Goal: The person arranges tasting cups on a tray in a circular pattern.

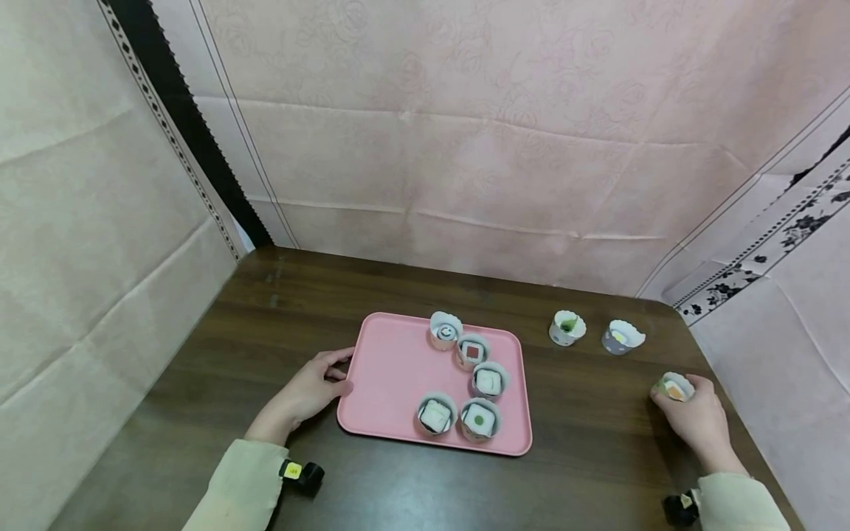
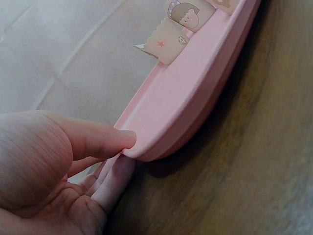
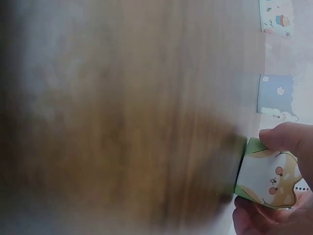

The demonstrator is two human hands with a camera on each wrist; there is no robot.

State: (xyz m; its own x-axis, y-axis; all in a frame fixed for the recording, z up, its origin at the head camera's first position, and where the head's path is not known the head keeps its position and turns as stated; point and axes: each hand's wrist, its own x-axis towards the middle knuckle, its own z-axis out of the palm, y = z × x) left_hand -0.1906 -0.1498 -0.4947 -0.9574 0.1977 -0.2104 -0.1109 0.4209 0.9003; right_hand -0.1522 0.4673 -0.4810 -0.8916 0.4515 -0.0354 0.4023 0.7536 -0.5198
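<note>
My left hand (image 1: 307, 392) pinches the left edge of a pink tray (image 1: 392, 372), thumb on top and fingers underneath, as the left wrist view shows close up. Several small paper cups stand in the tray's right half, among them a cup (image 1: 446, 331) at the far edge and a cup (image 1: 435, 414) near the front. Small squarish pieces sit in most of them. At the table's right, my right hand (image 1: 704, 424) grips a paper cup (image 3: 269, 178) with a dog face and green trim. Its mouth shows something yellow-orange inside.
Two more paper cups, one white (image 1: 567, 329) and one grey-blue (image 1: 622, 338), stand right of the tray toward the back. The dark wooden table (image 1: 584, 457) is bordered by pale cloth (image 1: 465, 184) at the back and both sides.
</note>
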